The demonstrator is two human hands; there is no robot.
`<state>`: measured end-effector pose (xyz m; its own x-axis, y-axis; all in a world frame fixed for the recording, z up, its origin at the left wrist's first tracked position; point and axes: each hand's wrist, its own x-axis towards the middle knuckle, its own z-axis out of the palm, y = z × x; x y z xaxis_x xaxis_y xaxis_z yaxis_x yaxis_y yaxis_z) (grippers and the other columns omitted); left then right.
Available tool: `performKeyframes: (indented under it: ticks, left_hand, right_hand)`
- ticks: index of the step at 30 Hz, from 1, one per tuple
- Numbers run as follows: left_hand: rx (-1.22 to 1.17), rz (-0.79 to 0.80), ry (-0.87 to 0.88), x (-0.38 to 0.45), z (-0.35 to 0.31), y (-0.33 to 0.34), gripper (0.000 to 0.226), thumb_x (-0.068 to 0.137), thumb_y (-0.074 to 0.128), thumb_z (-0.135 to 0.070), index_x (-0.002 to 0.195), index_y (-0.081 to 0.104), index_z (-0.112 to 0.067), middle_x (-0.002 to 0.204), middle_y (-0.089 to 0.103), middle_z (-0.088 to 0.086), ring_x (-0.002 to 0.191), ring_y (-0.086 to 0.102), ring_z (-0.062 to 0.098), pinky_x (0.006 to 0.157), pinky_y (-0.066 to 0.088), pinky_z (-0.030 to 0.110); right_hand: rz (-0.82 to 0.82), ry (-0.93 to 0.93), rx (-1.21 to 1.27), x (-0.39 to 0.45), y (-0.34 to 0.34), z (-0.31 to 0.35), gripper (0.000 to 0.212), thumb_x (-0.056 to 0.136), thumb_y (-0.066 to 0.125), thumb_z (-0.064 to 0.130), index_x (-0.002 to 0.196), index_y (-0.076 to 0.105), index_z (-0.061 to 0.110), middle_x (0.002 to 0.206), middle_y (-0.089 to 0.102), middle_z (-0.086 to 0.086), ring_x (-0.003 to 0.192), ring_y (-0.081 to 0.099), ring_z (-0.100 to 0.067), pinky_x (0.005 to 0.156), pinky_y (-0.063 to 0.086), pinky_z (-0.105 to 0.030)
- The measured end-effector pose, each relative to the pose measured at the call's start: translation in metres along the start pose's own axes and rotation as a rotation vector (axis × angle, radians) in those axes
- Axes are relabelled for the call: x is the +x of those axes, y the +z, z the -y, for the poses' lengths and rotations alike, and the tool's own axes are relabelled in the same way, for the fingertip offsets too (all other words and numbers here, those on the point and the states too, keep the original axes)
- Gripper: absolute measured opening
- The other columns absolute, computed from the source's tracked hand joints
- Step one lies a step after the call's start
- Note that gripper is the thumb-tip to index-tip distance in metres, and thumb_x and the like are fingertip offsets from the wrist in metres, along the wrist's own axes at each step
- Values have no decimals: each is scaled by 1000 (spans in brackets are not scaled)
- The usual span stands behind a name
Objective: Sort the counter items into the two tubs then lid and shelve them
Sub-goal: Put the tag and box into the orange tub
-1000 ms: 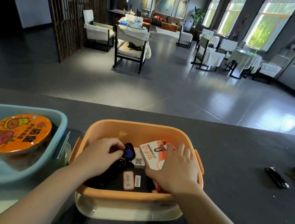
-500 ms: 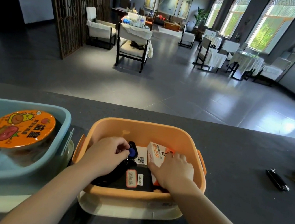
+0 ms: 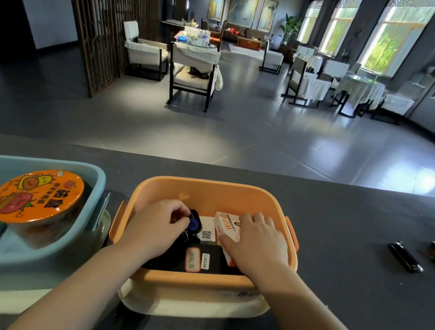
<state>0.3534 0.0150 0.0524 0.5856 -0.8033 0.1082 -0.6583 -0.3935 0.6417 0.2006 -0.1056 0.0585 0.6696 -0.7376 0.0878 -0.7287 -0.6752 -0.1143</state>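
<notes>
Left hand (image 3: 156, 227) curled around a key fob (image 3: 193, 224) with a blue button; right hand (image 3: 254, 242) pressed flat, fingers spread, on a white and orange box (image 3: 226, 226). Both down inside the orange tub (image 3: 207, 191), above a black device (image 3: 211, 260) with labels. Alongside on the left, a blue tub (image 3: 81, 173) with an orange-lidded bowl (image 3: 37, 197). Well apart on the dark counter (image 3: 348, 281), at right, a black fob (image 3: 404, 259).

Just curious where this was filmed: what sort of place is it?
Probably a restaurant or hotel lounge: cloth-covered dining tables with white-cushioned chairs, framed paintings on the far wall, and a dark service counter in front.
</notes>
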Motion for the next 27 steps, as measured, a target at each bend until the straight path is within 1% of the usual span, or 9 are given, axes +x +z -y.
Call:
performKeyframes:
  ticks: [3, 6, 9, 11, 14, 17, 20, 23, 27]
  left_hand:
    - [38, -16, 63, -7, -20, 2, 15, 91, 54, -35, 105, 61, -37, 108, 58, -18, 96, 51, 2, 81, 41, 21]
    - [25, -24, 179, -11, -53, 10, 13, 92, 54, -36, 104, 59, -38, 108, 57, -20, 97, 52, 1, 83, 44, 21]
    - [-76, 28, 319, -14, -99, 31, 11, 90, 57, -33, 101, 61, -35, 104, 59, -18, 97, 53, 4, 88, 46, 29]
    - [-147, 93, 408, -22, -133, 56, 13, 89, 58, -29, 100, 62, -32, 102, 59, -16, 97, 54, 5, 88, 43, 28]
    - [-160, 164, 530, -43, -182, 99, 16, 88, 59, -27, 103, 63, -29, 101, 60, -13, 95, 55, 6, 83, 40, 24]
    - [-159, 232, 587, -70, -227, 140, 16, 86, 61, -27, 102, 64, -28, 99, 61, -12, 95, 56, 7, 81, 40, 24]
    - [-186, 276, 611, -99, -274, 180, 14, 85, 61, -28, 99, 63, -30, 96, 61, -15, 93, 56, 5, 75, 40, 24]
    - [-216, 301, 635, -129, -329, 224, 15, 86, 61, -27, 100, 63, -30, 97, 61, -14, 93, 56, 5, 77, 43, 26]
    - [-291, 319, 600, -168, -398, 282, 14, 86, 61, -27, 99, 63, -31, 97, 61, -14, 91, 56, 4, 74, 41, 23]
  right_hand:
    - [-113, -15, 55, -22, -19, -8, 50, 88, 42, 62, 123, 49, 27, 122, 53, 4, 112, 47, -18, 93, 42, -34]
    - [-211, 30, 131, -53, -39, -30, 49, 88, 44, 60, 126, 47, 29, 127, 50, 7, 115, 46, -15, 93, 41, -33]
    - [-300, 123, 157, -91, -54, -69, 50, 88, 45, 60, 128, 47, 29, 128, 49, 9, 117, 44, -15, 93, 39, -32]
    - [-313, 244, 125, -119, -58, -104, 52, 87, 47, 59, 128, 47, 27, 128, 47, 7, 121, 41, -17, 95, 38, -33]
    - [-315, 436, 98, -163, -65, -161, 56, 87, 49, 58, 132, 45, 25, 132, 45, 6, 124, 38, -18, 98, 36, -33]
    - [-326, 563, 67, -211, -74, -215, 56, 88, 49, 57, 133, 45, 25, 132, 45, 5, 125, 39, -18, 98, 35, -33]
    - [-347, 648, 43, -259, -86, -268, 56, 87, 49, 57, 133, 46, 25, 132, 46, 5, 124, 39, -17, 98, 36, -33]
    - [-370, 701, 29, -305, -101, -328, 55, 87, 49, 56, 132, 46, 25, 131, 46, 5, 123, 40, -17, 99, 35, -33]
    - [-360, 740, 6, -360, -120, -409, 54, 87, 50, 54, 131, 47, 24, 130, 47, 3, 123, 40, -18, 99, 37, -34]
